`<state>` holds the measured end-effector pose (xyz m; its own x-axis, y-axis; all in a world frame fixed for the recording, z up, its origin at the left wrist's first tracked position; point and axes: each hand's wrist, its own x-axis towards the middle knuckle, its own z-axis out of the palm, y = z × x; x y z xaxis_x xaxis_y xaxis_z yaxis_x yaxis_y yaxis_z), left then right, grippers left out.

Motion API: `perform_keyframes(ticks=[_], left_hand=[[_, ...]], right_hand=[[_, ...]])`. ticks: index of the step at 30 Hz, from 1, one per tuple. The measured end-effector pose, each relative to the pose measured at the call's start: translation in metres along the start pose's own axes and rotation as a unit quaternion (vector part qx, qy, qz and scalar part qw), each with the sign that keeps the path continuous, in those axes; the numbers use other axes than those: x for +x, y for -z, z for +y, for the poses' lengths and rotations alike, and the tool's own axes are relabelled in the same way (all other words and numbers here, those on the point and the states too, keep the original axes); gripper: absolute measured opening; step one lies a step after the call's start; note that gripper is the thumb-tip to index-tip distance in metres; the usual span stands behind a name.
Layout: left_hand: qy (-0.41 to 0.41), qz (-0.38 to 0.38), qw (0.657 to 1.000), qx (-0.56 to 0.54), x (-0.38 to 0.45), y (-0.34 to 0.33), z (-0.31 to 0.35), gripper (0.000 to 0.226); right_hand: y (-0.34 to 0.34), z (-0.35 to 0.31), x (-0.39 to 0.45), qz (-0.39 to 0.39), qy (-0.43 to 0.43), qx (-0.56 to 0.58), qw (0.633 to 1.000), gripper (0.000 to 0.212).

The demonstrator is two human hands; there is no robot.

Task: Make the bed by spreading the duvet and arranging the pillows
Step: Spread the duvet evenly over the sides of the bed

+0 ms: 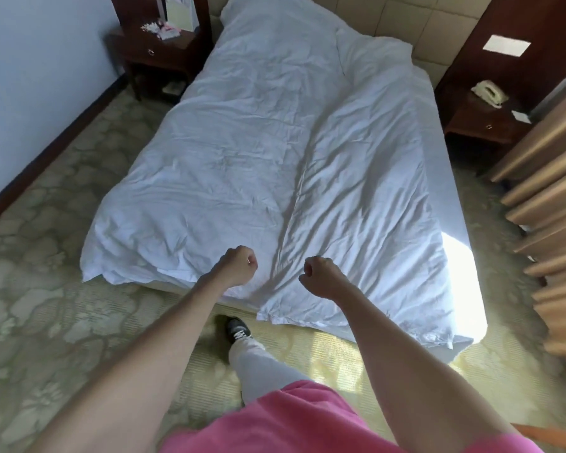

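A white duvet [258,165] is lying spread along the bed [468,308], wrinkled all over, with a long fold running down its middle toward the foot. Its near edge is hanging just over the foot of the bed, while the far end is bunching up against the headboard [402,18].

No text, label, brand or number can be read; the pale card [181,11] on the dark wooden nightstand [159,53] is too blurred.
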<state>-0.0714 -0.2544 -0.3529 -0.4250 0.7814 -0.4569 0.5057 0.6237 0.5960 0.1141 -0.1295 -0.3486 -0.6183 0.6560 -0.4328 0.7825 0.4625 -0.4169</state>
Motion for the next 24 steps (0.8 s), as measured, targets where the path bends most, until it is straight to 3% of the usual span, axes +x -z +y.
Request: perform_keyframes(ticks=[7,15,19,24], left_hand=[[0.047,0.016,0.999,-0.019,0.02,0.076,-0.08,0.017],[0.105,0.033,0.994,0.026,0.047,0.212,-0.201,0.024],[0.141,0.051,0.989,-0.006,0.049,0.276,-0.252,0.019],[0.154,0.036,0.987,-0.024,0.066,0.322,-0.311,0.02]], right_hand=[[-0.042,-0.105,0.074,-0.046,0.036,-0.016,0.998,0.026],[-0.078,-0.282,0.18,-0.075,0.082,0.004,0.994,0.025],[-0.101,-0.366,0.212,-0.122,0.106,-0.018,0.987,0.009],[-0.114,-0.435,0.239,-0.13,0.103,-0.028,0.986,0.007]])
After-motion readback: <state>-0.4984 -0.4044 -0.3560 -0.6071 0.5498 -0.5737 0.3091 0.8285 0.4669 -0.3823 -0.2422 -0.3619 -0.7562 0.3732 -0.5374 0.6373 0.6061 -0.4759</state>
